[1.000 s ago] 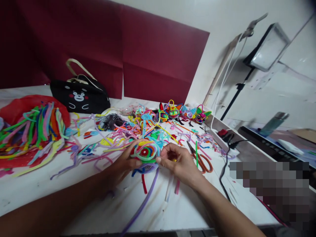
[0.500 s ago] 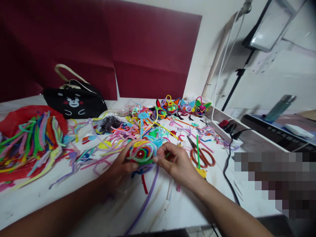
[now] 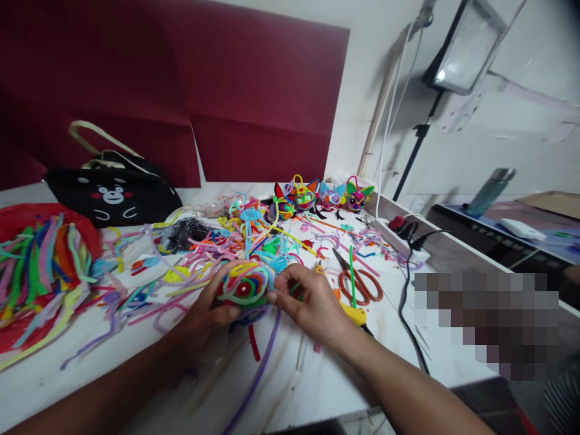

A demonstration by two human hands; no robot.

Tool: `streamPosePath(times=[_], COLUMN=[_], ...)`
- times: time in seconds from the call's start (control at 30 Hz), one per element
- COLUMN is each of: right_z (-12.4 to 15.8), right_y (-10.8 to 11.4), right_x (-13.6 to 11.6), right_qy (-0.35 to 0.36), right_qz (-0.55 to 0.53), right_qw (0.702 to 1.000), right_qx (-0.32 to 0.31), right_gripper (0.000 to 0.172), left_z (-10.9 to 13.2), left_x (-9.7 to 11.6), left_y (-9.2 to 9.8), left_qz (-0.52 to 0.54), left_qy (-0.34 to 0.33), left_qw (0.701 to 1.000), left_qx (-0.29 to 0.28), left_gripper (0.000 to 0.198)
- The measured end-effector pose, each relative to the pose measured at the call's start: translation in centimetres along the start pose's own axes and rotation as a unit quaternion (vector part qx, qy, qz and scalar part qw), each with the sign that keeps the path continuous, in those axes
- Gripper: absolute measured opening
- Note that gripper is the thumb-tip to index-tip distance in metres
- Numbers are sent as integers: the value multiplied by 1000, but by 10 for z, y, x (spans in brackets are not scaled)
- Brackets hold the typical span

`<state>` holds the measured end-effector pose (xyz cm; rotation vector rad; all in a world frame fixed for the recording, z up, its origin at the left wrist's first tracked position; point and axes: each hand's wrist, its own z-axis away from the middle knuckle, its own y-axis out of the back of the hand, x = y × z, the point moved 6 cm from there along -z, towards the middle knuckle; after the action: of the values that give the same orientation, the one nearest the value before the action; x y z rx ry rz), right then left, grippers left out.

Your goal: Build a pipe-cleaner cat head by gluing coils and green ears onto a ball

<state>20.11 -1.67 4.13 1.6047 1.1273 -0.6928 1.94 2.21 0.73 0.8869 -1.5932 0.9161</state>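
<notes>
My left hand (image 3: 206,311) is wrapped round a coiled, many-coloured pipe-cleaner piece (image 3: 244,284) with a red centre, held just above the white table (image 3: 344,374). My right hand (image 3: 308,302) pinches the piece's right edge, fingers pressed together on a pale strand. A long purple pipe cleaner (image 3: 258,374) trails from the piece toward me. A red strand (image 3: 254,344) hangs below it.
Loose pipe cleaners litter the table behind the hands. A big bundle (image 3: 40,272) lies on red plastic at the left. Orange-handled scissors (image 3: 357,281) and a yellow tool (image 3: 356,315) lie right of my hand. Finished cat heads (image 3: 317,196), a black bear bag (image 3: 109,193), a black cable (image 3: 408,302).
The view has swung right, so everything sits further left in the picture. Both hands keep hold of the coiled piece with only slight finger shifts.
</notes>
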Motion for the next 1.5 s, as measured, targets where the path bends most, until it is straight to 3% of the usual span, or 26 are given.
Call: streamPosePath(times=[0.3, 0.97, 1.33, 1.5], right_z=[2, 1, 2, 2], right_y=[-1, -2, -1, -1], right_x=[-1, 1, 0, -1], right_qy=[20, 21, 21, 23], right_qz=[9, 0, 12, -2], right_qw=[1000, 1000, 1000, 1000], right_qx=[6, 5, -1, -1], right_gripper=[15, 15, 15, 26], left_z=[0, 5, 0, 0], left_x=[0, -1, -9, -15], left_y=[0, -4, 3, 5], left_qz=[-1, 35, 35, 47], left_qy=[4, 61, 38, 32], left_qw=[1000, 996, 999, 998], left_qx=[-5, 48, -2, -19], left_gripper=[71, 72, 71, 70])
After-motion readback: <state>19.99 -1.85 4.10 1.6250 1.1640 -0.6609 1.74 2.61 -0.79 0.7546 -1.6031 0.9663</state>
